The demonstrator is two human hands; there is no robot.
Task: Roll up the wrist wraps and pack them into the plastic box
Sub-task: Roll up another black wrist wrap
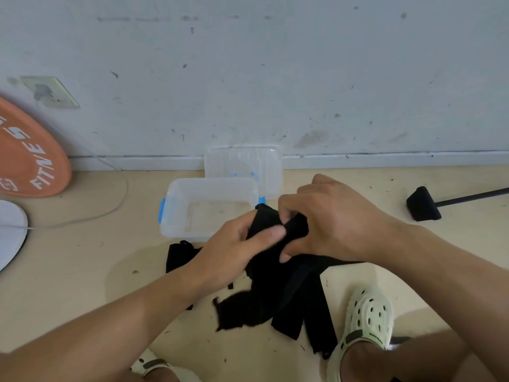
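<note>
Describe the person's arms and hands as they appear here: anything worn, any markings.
Both forearms are bare right up to the frame edge: no sleeves show. The left hand and right hand wear no gloves, and no rings, watch, bands or marks are visible on either hand or wrist. Fingernails on the visible fingers look short and unpainted.

- Floor (96, 271): beige, debris-flecked.
- Plastic box (176, 216) on it, open.
- Lid (271, 172) behind box.
- Wrist wraps (316, 312) before box.
- Orange plate (27, 155) left of box.
</note>
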